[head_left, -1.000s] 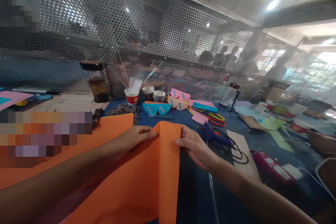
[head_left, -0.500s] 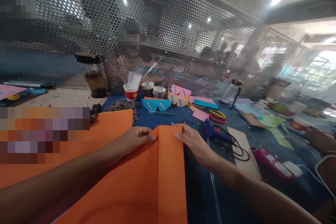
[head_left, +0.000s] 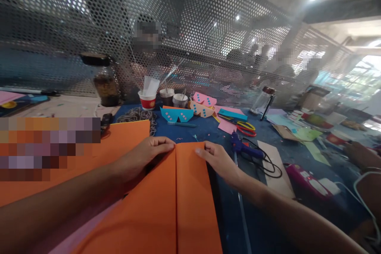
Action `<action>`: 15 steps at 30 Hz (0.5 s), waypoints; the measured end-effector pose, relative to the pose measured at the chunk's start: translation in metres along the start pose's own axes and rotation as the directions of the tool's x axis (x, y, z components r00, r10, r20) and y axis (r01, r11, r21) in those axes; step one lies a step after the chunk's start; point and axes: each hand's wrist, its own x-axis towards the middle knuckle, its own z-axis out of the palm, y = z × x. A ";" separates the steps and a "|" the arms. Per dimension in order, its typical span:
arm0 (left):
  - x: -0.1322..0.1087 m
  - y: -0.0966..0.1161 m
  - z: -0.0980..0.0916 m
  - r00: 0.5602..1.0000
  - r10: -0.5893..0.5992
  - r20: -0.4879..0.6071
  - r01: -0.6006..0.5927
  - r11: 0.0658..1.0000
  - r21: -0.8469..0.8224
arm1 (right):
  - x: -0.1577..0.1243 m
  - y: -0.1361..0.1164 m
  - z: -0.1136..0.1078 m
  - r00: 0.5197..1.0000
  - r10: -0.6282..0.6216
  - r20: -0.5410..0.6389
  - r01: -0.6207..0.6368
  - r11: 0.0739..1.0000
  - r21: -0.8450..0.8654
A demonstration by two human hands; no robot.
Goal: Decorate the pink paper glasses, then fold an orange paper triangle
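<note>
An orange sheet of paper (head_left: 145, 214) lies before me with a long flap folded over along its right side; a dark crease line runs down beside the flap. My left hand (head_left: 151, 152) pinches the sheet's far edge at the top of that line, thumb and fingers together. At the flap's far right corner my right hand (head_left: 217, 160) grips the paper, thumb on top and fingers behind. Another orange sheet (head_left: 119, 139) lies flat to the left, partly under my left forearm.
Beyond the paper are a blue paper mask (head_left: 177, 115), a red-and-white cup (head_left: 147, 100) and grey cord (head_left: 135, 117). On the right lie scissors (head_left: 246, 127), a blue glue gun (head_left: 247, 149) with black cable and a magenta power strip (head_left: 308, 180). A co-worker's hand (head_left: 357, 154) shows far right.
My left hand has shifted slightly up and inward along the sheet's far edge. The flap's near end has swung a little to the right. My right hand keeps its grip at the corner.
</note>
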 end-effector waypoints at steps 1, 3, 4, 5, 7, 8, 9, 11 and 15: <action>-0.001 0.000 0.001 1.000 -0.023 -0.007 0.023 0.999 -0.038 | 0.000 0.001 -0.001 1.000 -0.003 -0.011 0.003 1.000 -0.025; -0.002 0.000 0.003 0.998 -0.058 -0.016 0.057 0.995 -0.084 | 0.001 0.004 -0.002 0.999 -0.007 -0.032 0.005 0.997 -0.073; -0.003 0.000 0.004 0.998 -0.063 -0.015 0.062 0.994 -0.090 | 0.002 0.004 -0.002 0.999 -0.009 -0.038 0.006 0.996 -0.085; -0.003 0.001 0.004 0.998 -0.064 -0.009 0.063 0.994 -0.091 | 0.002 0.005 -0.002 0.999 -0.011 -0.037 0.008 0.996 -0.089; -0.004 0.002 0.005 0.998 -0.055 0.001 0.055 0.994 -0.093 | 0.003 0.004 -0.002 1.000 -0.014 -0.024 0.012 0.997 -0.080; -0.004 0.002 0.005 0.999 -0.051 0.002 0.051 0.995 -0.091 | 0.002 0.004 -0.002 1.000 -0.017 -0.018 0.016 0.997 -0.075; -0.004 0.002 0.005 0.999 -0.045 -0.001 0.045 0.995 -0.089 | 0.002 0.003 -0.002 1.000 -0.020 -0.016 0.019 0.997 -0.073; -0.005 0.001 0.005 0.999 -0.040 -0.008 0.040 0.995 -0.086 | 0.001 0.001 -0.001 1.000 -0.023 -0.011 0.022 0.997 -0.075; -0.004 -0.002 0.005 0.999 -0.030 -0.013 0.029 0.997 -0.071 | 0.000 0.001 0.000 1.000 -0.018 -0.011 0.018 0.998 -0.062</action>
